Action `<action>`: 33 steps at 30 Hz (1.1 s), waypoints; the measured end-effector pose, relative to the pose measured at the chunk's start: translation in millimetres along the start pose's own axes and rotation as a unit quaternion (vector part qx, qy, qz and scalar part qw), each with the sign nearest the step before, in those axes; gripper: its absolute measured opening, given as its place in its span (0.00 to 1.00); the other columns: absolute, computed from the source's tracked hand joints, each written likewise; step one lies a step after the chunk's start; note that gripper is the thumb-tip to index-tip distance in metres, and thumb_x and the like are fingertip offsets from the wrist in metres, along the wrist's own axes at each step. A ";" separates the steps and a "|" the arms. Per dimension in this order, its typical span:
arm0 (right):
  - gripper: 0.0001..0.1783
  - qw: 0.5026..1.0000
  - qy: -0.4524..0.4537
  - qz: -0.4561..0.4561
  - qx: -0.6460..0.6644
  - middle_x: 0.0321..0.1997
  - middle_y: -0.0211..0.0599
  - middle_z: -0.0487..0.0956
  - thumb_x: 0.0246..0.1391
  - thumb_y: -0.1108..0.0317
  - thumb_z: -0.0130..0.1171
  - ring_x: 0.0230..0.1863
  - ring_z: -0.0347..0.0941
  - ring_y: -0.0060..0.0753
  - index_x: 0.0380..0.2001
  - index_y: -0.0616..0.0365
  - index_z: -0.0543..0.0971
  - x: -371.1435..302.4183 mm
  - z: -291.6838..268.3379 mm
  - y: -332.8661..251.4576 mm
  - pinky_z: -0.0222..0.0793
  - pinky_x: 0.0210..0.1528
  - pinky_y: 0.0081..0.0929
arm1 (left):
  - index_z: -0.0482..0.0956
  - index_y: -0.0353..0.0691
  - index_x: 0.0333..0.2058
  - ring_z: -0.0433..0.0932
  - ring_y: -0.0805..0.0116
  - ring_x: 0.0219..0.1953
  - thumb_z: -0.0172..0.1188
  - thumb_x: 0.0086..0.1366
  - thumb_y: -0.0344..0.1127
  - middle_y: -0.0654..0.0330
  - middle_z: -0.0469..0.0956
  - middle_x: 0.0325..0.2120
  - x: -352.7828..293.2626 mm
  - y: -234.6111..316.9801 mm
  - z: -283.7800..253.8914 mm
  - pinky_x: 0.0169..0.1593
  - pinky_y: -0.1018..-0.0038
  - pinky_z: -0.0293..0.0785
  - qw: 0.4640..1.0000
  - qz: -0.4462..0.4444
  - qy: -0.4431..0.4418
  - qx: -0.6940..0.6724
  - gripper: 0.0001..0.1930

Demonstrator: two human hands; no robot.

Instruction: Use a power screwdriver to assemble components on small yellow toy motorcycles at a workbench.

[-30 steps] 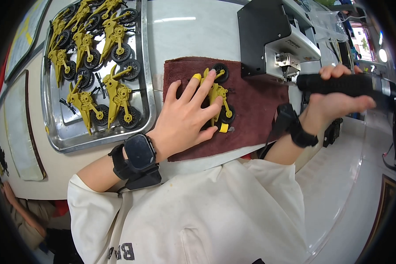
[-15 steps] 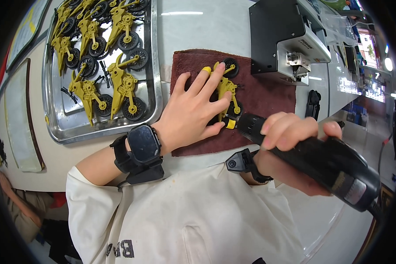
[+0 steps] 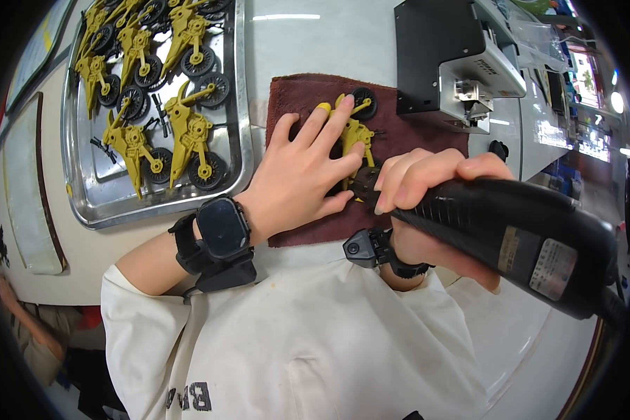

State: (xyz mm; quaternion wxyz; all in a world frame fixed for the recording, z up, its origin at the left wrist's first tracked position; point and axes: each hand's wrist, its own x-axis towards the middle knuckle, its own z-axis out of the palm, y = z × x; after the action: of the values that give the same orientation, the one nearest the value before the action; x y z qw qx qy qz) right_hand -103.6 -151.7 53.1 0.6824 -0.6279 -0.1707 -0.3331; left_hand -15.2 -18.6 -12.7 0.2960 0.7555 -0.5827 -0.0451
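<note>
A yellow toy motorcycle (image 3: 358, 137) with black wheels lies on a dark red cloth (image 3: 297, 98). Spread across it, my left hand (image 3: 301, 168) presses it down, fingertips along its body and thumb near its lower end. Yellow wraps cover a fingertip or two. My right hand (image 3: 427, 182) is wrapped round a black electric screwdriver (image 3: 497, 217), which slants from the lower right with its front end at the toy's lower part. The screwdriver's nose and my right fingers hide the lower wheel and the tip's exact contact point.
On the left, a metal tray (image 3: 248, 133) holds several similar yellow toy motorcycles (image 3: 189, 133). A black and silver machine (image 3: 434, 59) stands beyond the cloth at the right. A small black object (image 3: 498, 149) lies near it. Another person's arm (image 3: 35, 329) shows at the lower left.
My right hand has brought the screwdriver left and slightly up, its nose now covering the toy's lower wheel. My left hand stays on the toy; the whole view has shifted slightly.
</note>
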 end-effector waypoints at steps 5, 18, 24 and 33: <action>0.47 0.997 0.073 -0.023 -0.004 0.23 0.41 0.72 0.44 0.27 0.50 0.16 0.68 0.37 0.51 0.60 0.61 0.1 0.6 -14.6 0.64 0.20 0.35 | 0.72 0.50 0.48 0.61 0.49 0.58 0.63 0.46 0.48 0.44 0.49 0.64 -1.1 -1.3 -2.6 0.54 0.56 0.55 1.000 -0.003 -0.011 -0.023 0.28; 0.50 0.878 0.369 -0.014 -0.305 0.16 0.38 0.68 0.39 0.16 0.33 0.12 0.62 0.31 0.41 0.56 0.65 80.1 -89.7 -35.6 0.62 0.17 0.26 | 0.73 0.50 0.48 0.60 0.50 0.57 0.62 0.48 0.49 0.46 0.49 0.64 0.3 -1.0 -1.6 0.54 0.56 0.53 1.000 -0.003 0.002 -0.011 0.27; 0.55 0.968 0.225 -0.056 -0.095 0.18 0.43 0.70 0.41 0.18 0.33 0.11 0.63 0.36 0.52 0.62 0.60 37.5 -34.9 -41.4 0.63 0.15 0.36 | 0.72 0.50 0.49 0.60 0.50 0.57 0.63 0.48 0.48 0.45 0.49 0.64 2.3 0.6 -2.1 0.55 0.57 0.53 1.000 0.007 -0.009 -0.019 0.27; 0.58 0.989 0.144 -0.040 -0.019 0.23 0.48 0.73 0.40 0.17 0.32 0.14 0.66 0.39 0.54 0.64 0.56 31.2 -15.2 -5.0 0.66 0.20 0.38 | 0.72 0.49 0.48 0.60 0.50 0.58 0.63 0.48 0.48 0.45 0.49 0.63 -0.2 -0.2 -1.6 0.55 0.57 0.53 1.000 0.001 -0.002 -0.025 0.28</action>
State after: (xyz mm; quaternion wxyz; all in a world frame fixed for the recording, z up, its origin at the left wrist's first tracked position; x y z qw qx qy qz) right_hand -87.3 -173.9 74.8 0.6741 -0.5790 -0.0895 -0.4498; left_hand -14.4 -17.8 -11.6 0.3140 0.7471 -0.5827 -0.0609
